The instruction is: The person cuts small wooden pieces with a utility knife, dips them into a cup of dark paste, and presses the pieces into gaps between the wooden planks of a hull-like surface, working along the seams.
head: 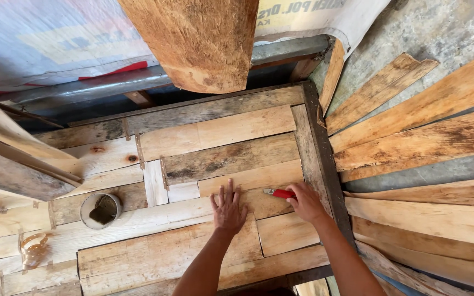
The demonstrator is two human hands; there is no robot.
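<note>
My left hand (228, 209) lies flat, fingers spread, on a pale wooden plank (250, 178) that is part of a patchwork panel of boards (215, 134). My right hand (305, 200) grips a red-handled tool (281, 193), a knife or marker, its tip touching the plank's right end near the panel's dark side rail (318, 159).
A small round tin (101, 210) and a clear glass (32, 249) stand on the panel at the left. Loose planks (418, 145) fan out on the grey floor to the right. A thick rough board (201, 41) and plastic sheeting (45, 38) lie beyond the panel.
</note>
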